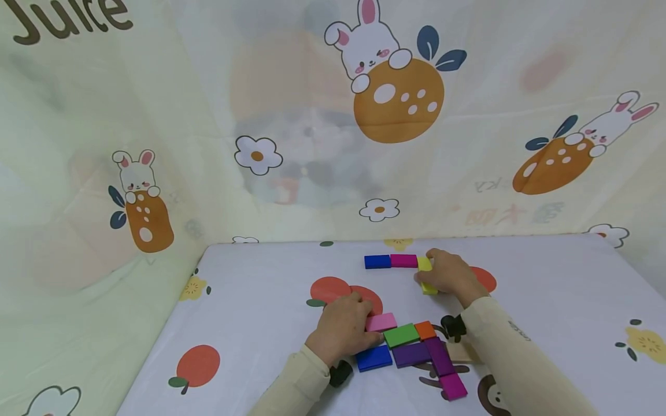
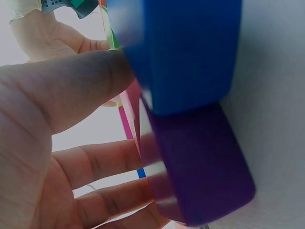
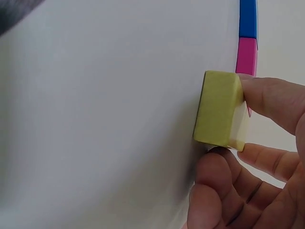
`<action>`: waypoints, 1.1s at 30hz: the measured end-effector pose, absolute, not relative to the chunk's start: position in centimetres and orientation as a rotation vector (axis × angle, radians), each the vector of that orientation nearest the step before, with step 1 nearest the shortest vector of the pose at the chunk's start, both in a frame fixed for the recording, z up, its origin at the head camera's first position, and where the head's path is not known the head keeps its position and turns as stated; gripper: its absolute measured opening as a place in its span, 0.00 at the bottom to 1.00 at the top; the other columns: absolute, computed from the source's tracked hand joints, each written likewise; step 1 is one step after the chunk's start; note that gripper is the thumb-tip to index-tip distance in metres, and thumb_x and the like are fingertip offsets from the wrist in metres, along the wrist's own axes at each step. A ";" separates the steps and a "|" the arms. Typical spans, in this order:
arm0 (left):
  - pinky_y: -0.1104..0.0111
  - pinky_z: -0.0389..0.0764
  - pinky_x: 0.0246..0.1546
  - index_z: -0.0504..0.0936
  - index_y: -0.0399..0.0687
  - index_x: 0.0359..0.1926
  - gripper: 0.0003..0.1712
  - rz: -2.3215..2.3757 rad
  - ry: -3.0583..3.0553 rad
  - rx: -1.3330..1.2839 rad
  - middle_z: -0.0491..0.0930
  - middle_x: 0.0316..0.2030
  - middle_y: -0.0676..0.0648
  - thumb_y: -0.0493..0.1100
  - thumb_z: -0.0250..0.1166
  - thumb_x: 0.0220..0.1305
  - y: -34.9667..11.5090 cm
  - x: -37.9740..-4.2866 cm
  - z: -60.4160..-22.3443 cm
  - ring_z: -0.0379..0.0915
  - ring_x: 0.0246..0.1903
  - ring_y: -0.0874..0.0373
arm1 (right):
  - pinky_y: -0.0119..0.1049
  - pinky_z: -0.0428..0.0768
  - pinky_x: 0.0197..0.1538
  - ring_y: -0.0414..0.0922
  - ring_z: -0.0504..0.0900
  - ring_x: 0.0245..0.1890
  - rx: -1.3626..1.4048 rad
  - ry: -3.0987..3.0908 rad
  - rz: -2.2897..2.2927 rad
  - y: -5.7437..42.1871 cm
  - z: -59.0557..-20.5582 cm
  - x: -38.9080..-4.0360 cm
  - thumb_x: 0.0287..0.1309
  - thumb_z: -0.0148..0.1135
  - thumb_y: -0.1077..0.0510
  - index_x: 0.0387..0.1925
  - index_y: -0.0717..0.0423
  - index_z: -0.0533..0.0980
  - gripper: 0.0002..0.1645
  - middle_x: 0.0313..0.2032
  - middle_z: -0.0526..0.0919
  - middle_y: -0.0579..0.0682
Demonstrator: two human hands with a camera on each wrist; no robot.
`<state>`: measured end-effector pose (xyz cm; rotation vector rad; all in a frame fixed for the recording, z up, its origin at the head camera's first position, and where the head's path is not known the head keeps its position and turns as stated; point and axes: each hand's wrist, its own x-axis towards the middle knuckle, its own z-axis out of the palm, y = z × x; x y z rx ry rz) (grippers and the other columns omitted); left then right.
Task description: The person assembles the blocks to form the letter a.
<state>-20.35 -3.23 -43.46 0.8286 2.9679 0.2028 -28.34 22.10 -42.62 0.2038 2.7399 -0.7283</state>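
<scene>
My right hand (image 1: 451, 276) grips a yellow block (image 3: 217, 109) between thumb and fingers, beside the right end of a magenta block (image 1: 403, 261). A blue block (image 1: 377, 262) touches that magenta block on its left. My left hand (image 1: 340, 329) is over the nearer blocks, its fingers fairly straight and its fingertips partly hidden. Next to it lie a pink block (image 1: 382, 322) and another blue block (image 1: 373, 359). In the left wrist view, a purple block (image 2: 205, 162) stands close before the fingers, and the thumb is beside the blue block (image 2: 190, 57).
A green block (image 1: 401, 335), an orange block (image 1: 425, 330), a dark purple block (image 1: 411, 355), a purple block (image 1: 440, 356) and a magenta block (image 1: 453, 386) join the near group. A beige piece (image 1: 462, 353) lies partly under the right sleeve. A printed cloth (image 1: 260, 323) covers the table.
</scene>
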 end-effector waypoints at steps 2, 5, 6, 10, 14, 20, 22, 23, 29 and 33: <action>0.68 0.79 0.38 0.87 0.53 0.45 0.23 0.200 2.972 0.832 0.80 0.38 0.52 0.63 0.76 0.58 -3.2 -20.4 -43.5 0.73 0.37 0.61 | 0.46 0.82 0.44 0.58 0.75 0.48 0.207 2.738 -0.729 22.1 -42.6 -28.3 0.62 0.71 0.46 0.75 0.66 0.61 0.50 0.56 0.75 0.67; 0.68 0.79 0.38 0.87 0.53 0.45 0.24 0.199 2.971 0.835 0.80 0.39 0.52 0.63 0.76 0.57 -3.2 -20.3 -43.5 0.73 0.37 0.61 | 0.52 0.82 0.49 0.60 0.74 0.51 0.213 2.738 -0.733 22.1 -42.6 -28.1 0.63 0.70 0.45 0.76 0.66 0.59 0.51 0.59 0.73 0.69; 0.68 0.79 0.38 0.87 0.53 0.45 0.24 0.199 2.970 0.834 0.80 0.39 0.52 0.63 0.76 0.57 -3.2 -20.3 -43.5 0.73 0.37 0.61 | 0.55 0.82 0.51 0.61 0.73 0.52 0.217 2.736 -0.740 22.2 -42.6 -28.0 0.63 0.70 0.44 0.76 0.66 0.59 0.51 0.60 0.73 0.70; 0.68 0.79 0.38 0.87 0.53 0.45 0.24 0.195 2.967 0.840 0.80 0.38 0.52 0.63 0.76 0.57 -3.2 -20.3 -43.5 0.73 0.37 0.61 | 0.65 0.78 0.58 0.65 0.71 0.57 0.211 2.744 -0.777 22.4 -42.7 -27.4 0.65 0.66 0.42 0.77 0.67 0.55 0.53 0.66 0.68 0.73; 0.68 0.79 0.38 0.87 0.53 0.45 0.23 0.188 2.972 0.848 0.79 0.38 0.53 0.63 0.75 0.58 -3.2 -20.3 -43.5 0.73 0.37 0.60 | 0.67 0.75 0.60 0.67 0.72 0.60 0.139 2.794 -0.810 22.8 -43.0 -26.6 0.67 0.63 0.39 0.77 0.67 0.55 0.52 0.67 0.69 0.75; 0.67 0.79 0.38 0.87 0.53 0.46 0.24 0.189 2.966 0.844 0.79 0.39 0.52 0.64 0.76 0.58 -3.3 -20.3 -43.5 0.73 0.38 0.60 | 0.48 0.81 0.41 0.56 0.79 0.42 0.054 2.839 -0.932 23.9 -43.1 -24.0 0.67 0.65 0.40 0.74 0.68 0.62 0.48 0.47 0.81 0.67; 0.67 0.80 0.39 0.87 0.53 0.46 0.24 0.192 2.964 0.843 0.80 0.40 0.52 0.64 0.76 0.58 -3.3 -20.3 -43.5 0.74 0.38 0.60 | 0.44 0.79 0.38 0.53 0.78 0.40 0.041 2.845 -0.959 24.3 -42.9 -22.9 0.67 0.65 0.39 0.73 0.67 0.64 0.48 0.45 0.80 0.64; 0.67 0.80 0.39 0.87 0.53 0.46 0.25 0.195 2.962 0.842 0.80 0.40 0.52 0.64 0.76 0.58 -3.3 -20.3 -43.5 0.74 0.38 0.60 | 0.43 0.79 0.38 0.53 0.78 0.40 0.026 2.849 -0.976 24.6 -42.9 -22.4 0.67 0.65 0.39 0.72 0.68 0.65 0.47 0.46 0.80 0.63; 0.67 0.81 0.40 0.87 0.53 0.47 0.25 0.205 2.957 0.852 0.80 0.41 0.52 0.64 0.75 0.59 -3.2 -20.2 -43.4 0.74 0.40 0.60 | 0.48 0.82 0.42 0.56 0.81 0.47 -0.011 2.848 -1.051 26.0 -42.9 -19.6 0.68 0.66 0.39 0.70 0.66 0.69 0.43 0.49 0.82 0.62; 0.67 0.79 0.39 0.86 0.52 0.49 0.26 0.204 2.951 0.842 0.79 0.40 0.52 0.64 0.75 0.59 -3.3 -20.1 -43.2 0.73 0.40 0.60 | 0.53 0.82 0.47 0.58 0.82 0.50 0.008 2.841 -1.075 26.4 -43.2 -18.3 0.69 0.65 0.39 0.69 0.65 0.71 0.41 0.50 0.84 0.61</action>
